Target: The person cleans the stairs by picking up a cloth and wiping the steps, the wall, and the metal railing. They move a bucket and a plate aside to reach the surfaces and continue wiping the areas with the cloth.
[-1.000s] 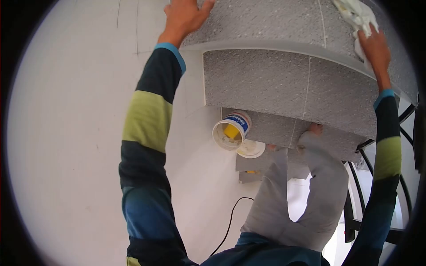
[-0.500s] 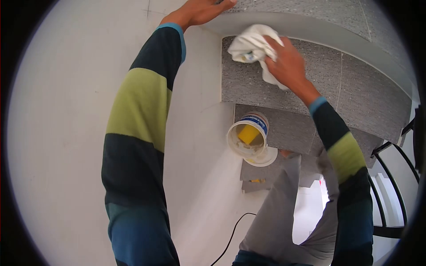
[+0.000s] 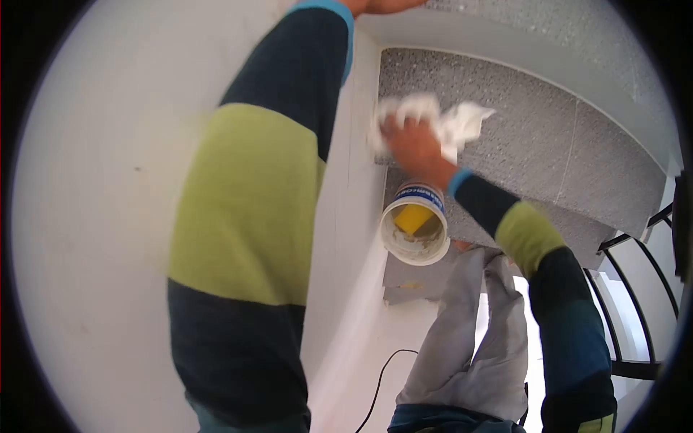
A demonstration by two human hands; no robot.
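My right hand (image 3: 417, 148) is closed on a crumpled white cloth (image 3: 465, 126), pressing it against the grey speckled stair step (image 3: 523, 133) near the wall side. Motion blurs the hand and cloth. At the top edge of the view my left hand (image 3: 386, 6) rests by the step above, stretched out with its thumb side showing; its other fingers are cut off by the frame. Just below my right hand stands a white bucket (image 3: 416, 252) with a blue label, tilted toward me in view. Inside it lies a yellow block, perhaps a sponge (image 3: 413, 218).
A white wall (image 3: 108, 216) runs along the left of the stairs. Black metal railing (image 3: 635, 289) lines the right side. My legs in grey trousers (image 3: 462, 332) stand on lower steps. A black cable (image 3: 379, 379) lies below, near the wall.
My right hand has swept the cloth left and toward me, nearer the wall and the step's front edge. My left hand has shifted right and mostly out of view as the camera moved.
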